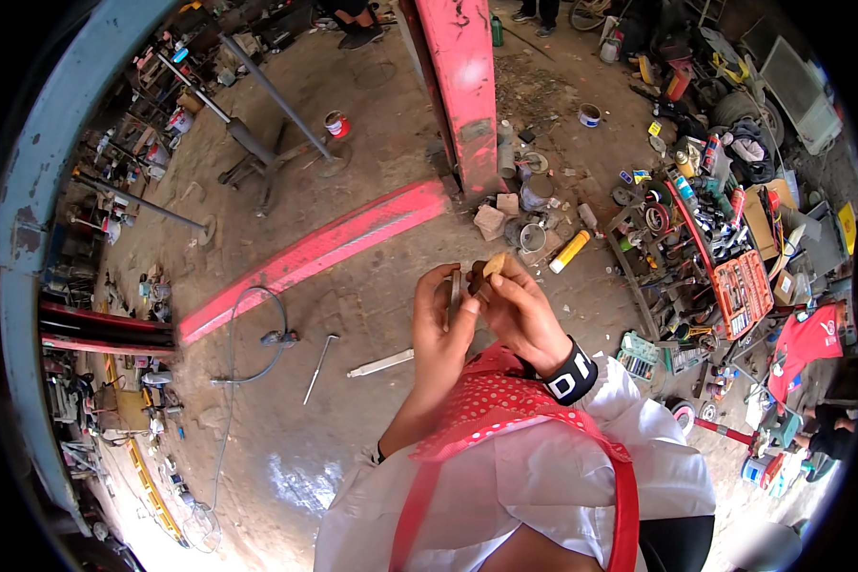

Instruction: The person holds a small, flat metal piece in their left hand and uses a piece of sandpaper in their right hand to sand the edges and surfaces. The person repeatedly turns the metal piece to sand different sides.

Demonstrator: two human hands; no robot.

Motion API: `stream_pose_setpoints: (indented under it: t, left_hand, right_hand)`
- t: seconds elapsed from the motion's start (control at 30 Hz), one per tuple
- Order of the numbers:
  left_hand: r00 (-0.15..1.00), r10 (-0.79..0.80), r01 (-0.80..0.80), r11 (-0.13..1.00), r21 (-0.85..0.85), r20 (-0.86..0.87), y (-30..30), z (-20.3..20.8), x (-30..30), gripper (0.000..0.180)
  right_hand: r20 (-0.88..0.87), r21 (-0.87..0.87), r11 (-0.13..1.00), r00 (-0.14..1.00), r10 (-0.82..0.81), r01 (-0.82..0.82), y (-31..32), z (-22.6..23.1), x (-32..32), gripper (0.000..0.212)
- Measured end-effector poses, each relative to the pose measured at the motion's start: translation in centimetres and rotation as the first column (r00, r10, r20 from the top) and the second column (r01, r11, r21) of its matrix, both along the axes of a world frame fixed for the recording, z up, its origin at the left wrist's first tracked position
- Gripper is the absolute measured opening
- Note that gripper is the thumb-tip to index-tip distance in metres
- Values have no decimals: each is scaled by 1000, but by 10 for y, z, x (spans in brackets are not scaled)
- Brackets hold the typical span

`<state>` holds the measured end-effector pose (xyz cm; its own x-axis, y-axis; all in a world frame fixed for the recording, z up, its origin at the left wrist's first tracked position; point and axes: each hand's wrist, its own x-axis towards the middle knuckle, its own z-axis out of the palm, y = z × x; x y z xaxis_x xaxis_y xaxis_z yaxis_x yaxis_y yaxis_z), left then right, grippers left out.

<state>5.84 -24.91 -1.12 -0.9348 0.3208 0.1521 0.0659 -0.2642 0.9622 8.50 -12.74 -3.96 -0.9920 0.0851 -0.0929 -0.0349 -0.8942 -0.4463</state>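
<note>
Both of my hands are raised close together in front of the red polka-dot apron (505, 386). My left hand (437, 319) is closed round a thin, dark, flat piece (455, 289) that looks like metal, held on edge between thumb and fingers. In my right hand (529, 319) a small tan, folded-looking piece (494, 266) is pinched between thumb and fingers, its material unclear. The fingertips nearly meet, and the gap between them is partly hidden. A black wristband with white lettering (573, 373) circles my right wrist.
A pink-red steel beam (324, 253) crosses the floor to an upright post (467, 95). A corded power tool (279, 338), a thin metal rod (320, 370) and a pale strip (381, 363) lie left. Rightward are a yellow tube (570, 252) and an orange tool case (742, 294).
</note>
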Motion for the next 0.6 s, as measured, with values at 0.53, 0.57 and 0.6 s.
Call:
stream_pose_setpoints:
  t: [0.53,0.57,0.6]
  left_hand:
    - [735,72,-317,916,-247,-675,-12,26,8,34]
    - [724,85,-345,904,-253,-684,-11,25,9,34]
    - [701,75,-343,908,-242,-709,-10,28,9,33]
  right_hand:
    - [-642,689,332,755,-133,645,25,38,24,4]
    - [-633,669,383,758,-157,637,25,34,23,5]
    - [-597,679,416,785,-167,605,24,33,24,6]
